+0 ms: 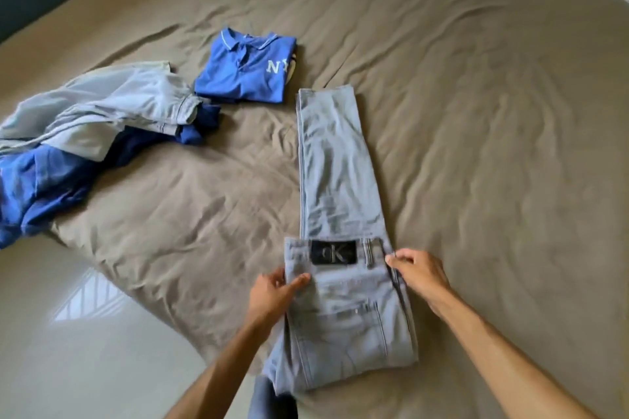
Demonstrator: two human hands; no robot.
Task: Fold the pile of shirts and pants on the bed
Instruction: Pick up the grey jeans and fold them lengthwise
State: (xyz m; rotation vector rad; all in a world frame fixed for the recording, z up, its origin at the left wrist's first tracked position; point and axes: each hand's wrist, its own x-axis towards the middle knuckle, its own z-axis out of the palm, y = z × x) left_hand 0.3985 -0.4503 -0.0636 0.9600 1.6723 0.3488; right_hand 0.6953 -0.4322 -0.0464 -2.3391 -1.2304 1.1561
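— Both hands sit at the waistband of the pale grey-blue denim jeans [340, 214]: my left hand [272, 292] pinches the left corner, my right hand [420, 274] pinches the right edge.

— Why there?

— I judge it squares the waist before the next fold; the legs already lie doubled, stretching away across the tan bedsheet [476, 112].

— Count?

— One jeans in hand, one folded royal-blue polo shirt [245, 71] beyond, and one unfolded heap of pale grey and blue clothes [85, 146] at left; its pieces I cannot count.
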